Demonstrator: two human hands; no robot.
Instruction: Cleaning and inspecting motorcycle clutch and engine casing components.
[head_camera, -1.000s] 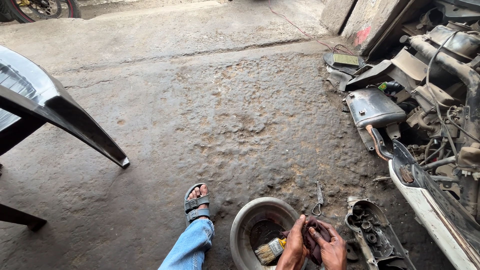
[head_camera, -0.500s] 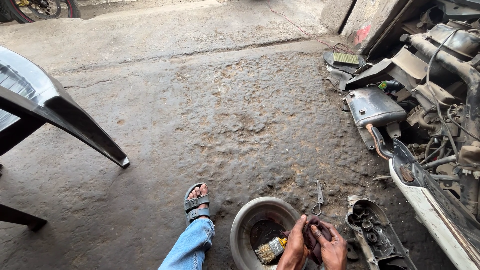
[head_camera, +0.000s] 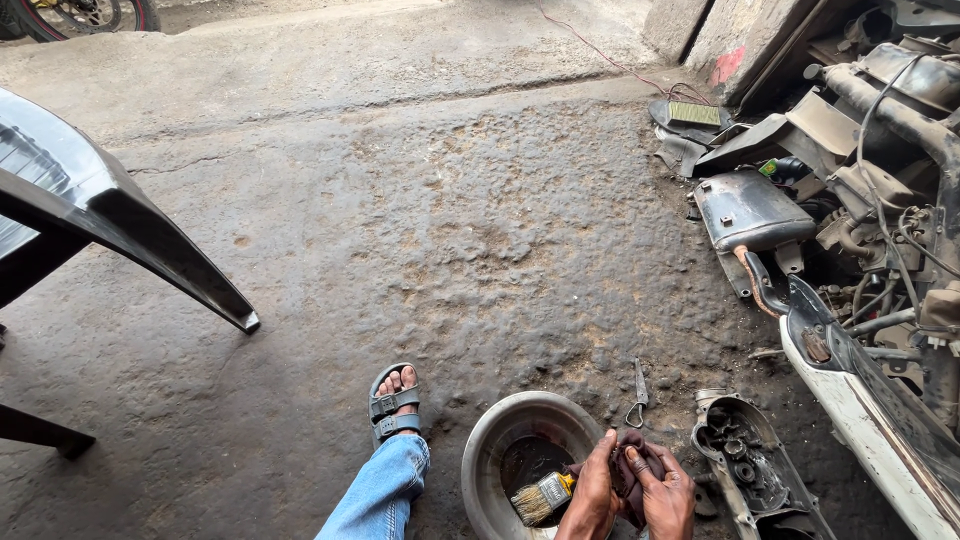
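Gripped between left hand (head_camera: 592, 492) and right hand (head_camera: 668, 493), a dark part (head_camera: 630, 468) is being cleaned beside the basin (head_camera: 490, 440) and brush (head_camera: 541, 497).

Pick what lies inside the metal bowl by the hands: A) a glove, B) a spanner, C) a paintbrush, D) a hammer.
C: a paintbrush with pale bristles lies in the metal bowl, just left of the left hand.

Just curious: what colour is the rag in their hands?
Dark maroon rag, seen in the head view.
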